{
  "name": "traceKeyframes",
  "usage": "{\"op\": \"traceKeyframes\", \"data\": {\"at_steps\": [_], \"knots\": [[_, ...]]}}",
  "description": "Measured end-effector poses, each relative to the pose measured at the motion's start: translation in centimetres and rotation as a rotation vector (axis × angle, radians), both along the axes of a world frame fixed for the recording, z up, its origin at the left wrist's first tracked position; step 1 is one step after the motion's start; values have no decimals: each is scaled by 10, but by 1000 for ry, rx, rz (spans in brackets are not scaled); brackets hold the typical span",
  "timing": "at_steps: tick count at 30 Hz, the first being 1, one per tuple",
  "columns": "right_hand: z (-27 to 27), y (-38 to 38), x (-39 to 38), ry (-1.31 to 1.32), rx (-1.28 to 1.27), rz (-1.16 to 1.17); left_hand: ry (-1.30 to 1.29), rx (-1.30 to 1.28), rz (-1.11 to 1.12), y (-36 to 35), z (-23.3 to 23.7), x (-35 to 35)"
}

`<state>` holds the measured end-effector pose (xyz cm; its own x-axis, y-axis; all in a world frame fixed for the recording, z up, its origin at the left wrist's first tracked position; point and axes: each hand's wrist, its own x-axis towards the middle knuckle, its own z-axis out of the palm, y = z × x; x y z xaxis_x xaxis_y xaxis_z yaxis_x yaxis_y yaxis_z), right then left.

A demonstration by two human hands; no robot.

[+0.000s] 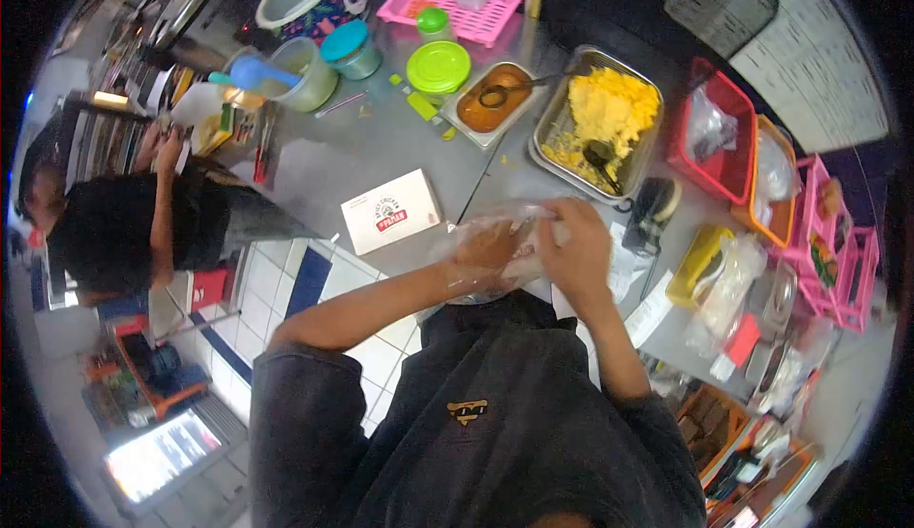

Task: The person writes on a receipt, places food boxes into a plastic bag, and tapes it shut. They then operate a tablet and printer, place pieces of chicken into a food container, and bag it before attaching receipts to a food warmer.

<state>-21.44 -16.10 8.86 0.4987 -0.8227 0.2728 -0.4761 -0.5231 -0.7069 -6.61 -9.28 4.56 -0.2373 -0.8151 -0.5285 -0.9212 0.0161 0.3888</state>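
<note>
My left hand [488, 245] is covered by a clear plastic bag [468, 285], and its fingers are blurred behind the film. Close beside it, my right hand [577, 245] has its fingers closed on the bag's right side. Both hands are just in front of my body, at the near edge of the metal table. To the left of the bag lies a closed white carton [392, 212] with red and black print. Beyond my right hand stands a metal tray [543, 139] of yellow food, a black spoon [600, 155] resting in it.
A smaller metal pan [455, 126] holds orange sauce and a ladle. Behind are a green-lidded tub [438, 67], a turquoise-lidded jar [350, 50] and a pink basket [400, 0]. Red [733, 190] and orange baskets line the right. Another person [124, 223] works at the left.
</note>
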Motion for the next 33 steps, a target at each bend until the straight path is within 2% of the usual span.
{"op": "traceKeyframes", "data": {"at_steps": [1,2,4,5,7,8,10,11,12,14,15,16,17,18,19,20,21,22,24,25,27,29,32,33], "knots": [[6,-2,-13,-93,123,15,93,-265,92,18,-15,10],[12,-2,-22,-45,146,-13,84,-267,112,23,-22,19],[24,0,-32,2,173,-20,-303,147,36,29,-23,29],[29,1,-35,-73,318,8,-306,153,58,30,-19,31],[17,1,-50,-302,591,64,-584,237,-68,24,20,33],[19,0,-49,-306,589,81,-591,238,-51,19,40,30],[28,-1,-49,-853,1161,133,-765,195,-93,12,69,16],[34,-3,-48,-846,1189,129,-914,17,-130,20,66,9],[42,-3,-48,-844,1189,138,-918,17,-121,23,73,4],[58,-2,-50,-787,1104,213,-967,-150,-124,22,98,-5],[63,-2,-52,-688,980,234,-971,-149,-123,26,107,-6],[73,1,-52,-689,984,231,-892,-282,-104,32,115,-7],[84,5,-50,-574,902,208,-808,-416,-89,37,124,-5],[90,8,-50,-460,820,179,-802,-417,-102,35,144,2],[88,8,-53,-504,936,164,-490,-404,-60,29,165,17],[86,10,-52,-508,936,140,-178,-378,-19,24,177,34],[85,11,-50,-518,935,155,-38,-497,82,25,175,53],[84,12,-48,-528,932,175,102,-611,187,28,168,75],[84,11,-50,-513,940,173,121,-422,571,31,131,120],[82,11,-50,-525,926,160,132,-415,558,33,107,135],[83,11,-50,-521,913,148,-255,-214,253,41,48,158],[84,10,-49,-518,895,136,-323,-306,148,57,-29,171],[84,11,-51,-512,886,136,-632,-368,-98,58,-91,179],[83,10,-51,-521,880,141,-507,-298,14,51,-81,178]]}}
